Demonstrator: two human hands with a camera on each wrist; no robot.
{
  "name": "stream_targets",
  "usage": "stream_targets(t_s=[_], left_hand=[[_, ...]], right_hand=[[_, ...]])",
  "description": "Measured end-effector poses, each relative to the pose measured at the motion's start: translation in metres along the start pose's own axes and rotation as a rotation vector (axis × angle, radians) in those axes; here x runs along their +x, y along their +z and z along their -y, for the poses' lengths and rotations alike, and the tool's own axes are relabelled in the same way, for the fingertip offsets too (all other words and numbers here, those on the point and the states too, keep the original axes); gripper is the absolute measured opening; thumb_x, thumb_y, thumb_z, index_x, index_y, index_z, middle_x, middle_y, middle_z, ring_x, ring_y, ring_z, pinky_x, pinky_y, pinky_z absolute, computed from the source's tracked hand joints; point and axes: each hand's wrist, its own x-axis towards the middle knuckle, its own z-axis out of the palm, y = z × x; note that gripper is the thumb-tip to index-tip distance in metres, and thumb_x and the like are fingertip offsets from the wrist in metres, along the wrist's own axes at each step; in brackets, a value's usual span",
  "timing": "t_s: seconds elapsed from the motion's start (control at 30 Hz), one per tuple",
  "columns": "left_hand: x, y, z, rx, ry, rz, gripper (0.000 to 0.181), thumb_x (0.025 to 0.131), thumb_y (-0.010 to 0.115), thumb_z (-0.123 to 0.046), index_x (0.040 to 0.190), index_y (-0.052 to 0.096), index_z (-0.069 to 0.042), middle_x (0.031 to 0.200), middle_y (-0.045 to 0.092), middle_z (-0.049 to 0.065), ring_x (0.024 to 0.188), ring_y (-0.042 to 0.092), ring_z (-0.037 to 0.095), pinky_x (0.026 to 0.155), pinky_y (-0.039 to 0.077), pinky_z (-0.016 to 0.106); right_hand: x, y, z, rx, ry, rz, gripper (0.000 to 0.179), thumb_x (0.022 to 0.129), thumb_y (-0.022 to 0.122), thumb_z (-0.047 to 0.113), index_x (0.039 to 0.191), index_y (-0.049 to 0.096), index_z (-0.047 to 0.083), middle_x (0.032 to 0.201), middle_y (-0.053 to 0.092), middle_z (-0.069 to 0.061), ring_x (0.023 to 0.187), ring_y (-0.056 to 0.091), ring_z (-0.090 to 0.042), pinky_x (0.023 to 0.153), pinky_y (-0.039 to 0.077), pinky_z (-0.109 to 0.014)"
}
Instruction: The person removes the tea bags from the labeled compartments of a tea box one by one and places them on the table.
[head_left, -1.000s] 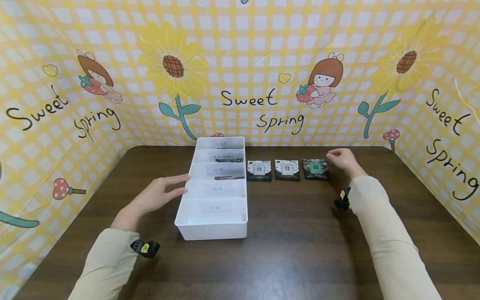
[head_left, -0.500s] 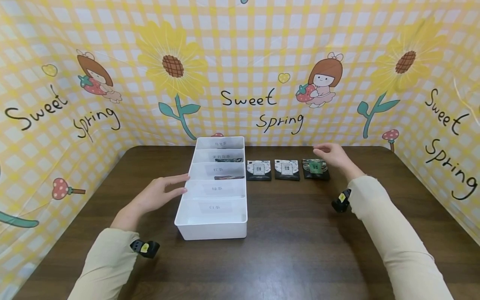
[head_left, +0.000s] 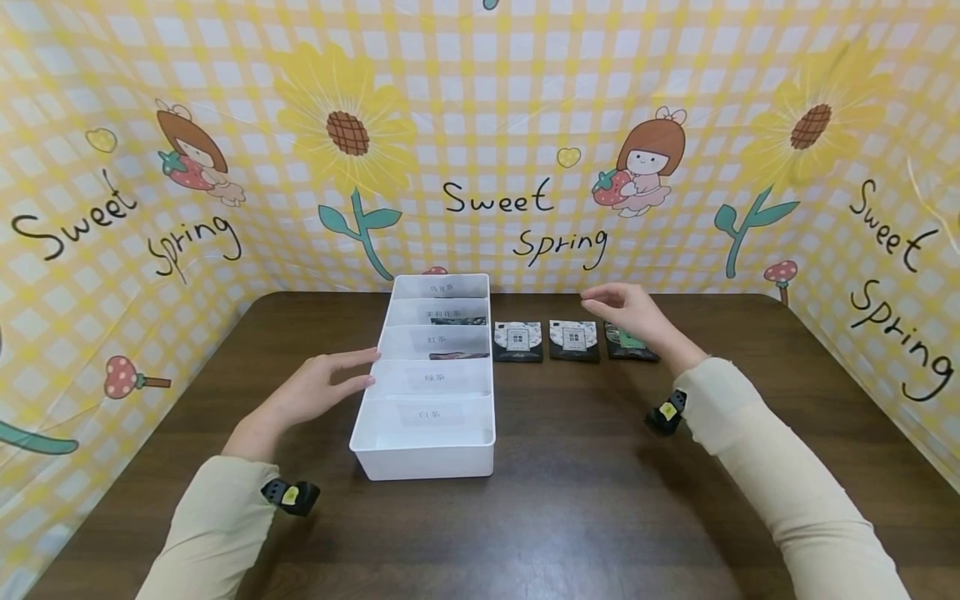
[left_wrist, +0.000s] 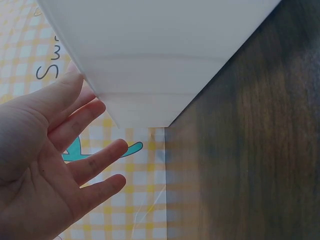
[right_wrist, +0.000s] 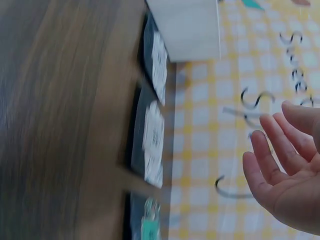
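A long white divided box (head_left: pixel 427 465) stands on the table, its compartments labelled with Chinese characters. My left hand (head_left: pixel 318 387) rests fingertips on the box's left rim, the lower fingers spread loose in the left wrist view. To the box's right lie two black-and-white sachets, a nearer one (head_left: pixel 518 342) and a middle one (head_left: pixel 574 342). Beyond them is a black sachet with a green label (head_left: pixel 628 342), partly covered by my right hand (head_left: pixel 633 315). That hand hovers above the row, fingers loosely bent and holding nothing, as the right wrist view confirms.
Dark packets show in two compartments, one farther back (head_left: pixel 459 321) and one nearer (head_left: pixel 459 356). The brown wooden table (head_left: pixel 570 500) ends at a yellow checked cloth (head_left: pixel 480 125) that hangs behind and along both sides.
My right hand has moved left, from beside the green-labelled sachet to above the gap near the middle one. The left hand, box and sachets have stayed in place.
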Motion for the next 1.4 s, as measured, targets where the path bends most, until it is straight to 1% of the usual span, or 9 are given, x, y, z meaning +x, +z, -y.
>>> stream_targets(t_s=[0.2,0.4,0.5,0.63,0.77,0.93,1.03,1.17,1.4], left_hand=[[0.000,0.000,0.001,-0.006,0.006,-0.004,0.049,0.093,0.058,-0.026,0.135,0.049,-0.005,0.139,0.048,0.018,0.131,0.042,0.039,0.104,0.037,0.057],[0.000,0.001,0.002,-0.007,0.004,-0.004,0.049,0.093,0.058,-0.027,0.135,0.049,-0.005,0.139,0.048,0.018,0.131,0.042,0.039,0.104,0.037,0.057],[0.001,0.001,0.002,-0.006,0.009,-0.004,0.049,0.093,0.058,-0.028,0.135,0.049,-0.005,0.139,0.048,0.018,0.131,0.042,0.039,0.104,0.037,0.057],[0.001,0.001,0.003,-0.006,0.009,-0.003,0.049,0.093,0.057,-0.027,0.135,0.049,-0.005,0.139,0.048,0.018,0.131,0.042,0.039,0.104,0.037,0.056],[0.001,0.001,0.003,-0.007,0.008,-0.002,0.049,0.093,0.057,-0.028,0.135,0.049,-0.005,0.139,0.048,0.018,0.131,0.042,0.039,0.104,0.036,0.056],[0.001,0.001,0.004,-0.010,0.009,-0.002,0.048,0.093,0.057,-0.027,0.135,0.049,-0.006,0.139,0.048,0.018,0.132,0.041,0.039,0.104,0.037,0.056],[0.001,0.002,0.005,-0.009,0.010,-0.005,0.048,0.093,0.057,-0.027,0.135,0.049,-0.006,0.139,0.048,0.017,0.132,0.042,0.038,0.104,0.037,0.056],[0.001,0.003,0.006,-0.008,0.015,-0.007,0.048,0.093,0.057,-0.027,0.135,0.049,-0.006,0.139,0.048,0.017,0.131,0.042,0.038,0.104,0.037,0.056],[0.001,0.002,0.006,-0.007,0.019,-0.004,0.048,0.093,0.057,-0.028,0.135,0.049,-0.006,0.139,0.048,0.018,0.131,0.042,0.039,0.104,0.037,0.057]], right_hand=[[-0.002,0.017,0.019,0.013,-0.075,0.035,0.034,0.095,0.055,0.026,0.122,0.059,0.007,0.126,0.060,-0.015,0.113,0.058,-0.029,0.095,0.048,-0.045],[-0.008,0.035,0.035,0.039,-0.181,0.064,0.027,0.094,0.056,0.022,0.116,0.063,0.007,0.118,0.064,-0.016,0.105,0.062,-0.025,0.090,0.051,-0.040],[-0.010,0.043,0.041,0.041,-0.230,0.088,0.027,0.093,0.057,0.021,0.115,0.064,0.007,0.116,0.066,-0.015,0.102,0.063,-0.023,0.088,0.052,-0.037],[-0.012,0.053,0.046,0.043,-0.276,0.125,0.027,0.092,0.060,0.021,0.114,0.065,0.008,0.115,0.068,-0.011,0.103,0.063,-0.020,0.089,0.052,-0.035],[-0.014,0.063,0.051,0.048,-0.300,0.161,0.027,0.091,0.061,0.019,0.114,0.066,0.007,0.115,0.068,-0.011,0.104,0.064,-0.020,0.088,0.053,-0.036],[-0.012,0.076,0.051,0.027,-0.312,0.195,0.028,0.090,0.063,0.020,0.115,0.067,0.008,0.119,0.067,-0.008,0.107,0.065,-0.019,0.087,0.055,-0.034],[-0.010,0.082,0.049,0.035,-0.323,0.205,0.028,0.089,0.063,0.019,0.115,0.067,0.007,0.119,0.067,-0.009,0.107,0.064,-0.020,0.087,0.055,-0.037],[-0.007,0.090,0.047,0.052,-0.329,0.200,0.028,0.088,0.064,0.017,0.113,0.068,0.005,0.117,0.067,-0.011,0.106,0.065,-0.021,0.087,0.054,-0.041],[-0.001,0.101,0.047,0.024,-0.300,0.160,0.027,0.087,0.066,0.021,0.111,0.070,0.008,0.113,0.069,-0.007,0.105,0.065,-0.018,0.085,0.055,-0.036]])
